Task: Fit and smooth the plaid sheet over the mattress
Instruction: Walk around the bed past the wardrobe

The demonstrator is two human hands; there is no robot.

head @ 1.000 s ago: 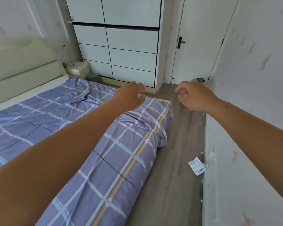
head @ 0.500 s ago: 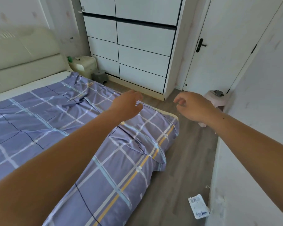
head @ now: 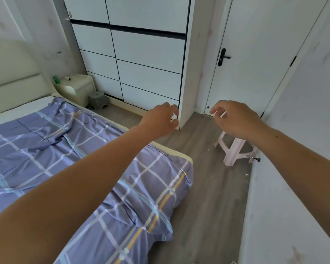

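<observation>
Our left hand (head: 160, 121) and right hand (head: 234, 119), loosely curled and empty, should next, we judge, pull the plaid sheet (head: 103, 168) over the bare mattress (head: 176, 152) edge.

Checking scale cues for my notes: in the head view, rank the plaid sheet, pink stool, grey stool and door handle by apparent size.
1. plaid sheet, by far the largest.
2. pink stool; nearer the camera and partly hidden by the right hand, so its true size is unsure.
3. grey stool.
4. door handle, smallest.

White wardrobe (head: 141, 60), closed door (head: 255, 54), pink stool (head: 232, 149), grey stool (head: 98, 100)
</observation>
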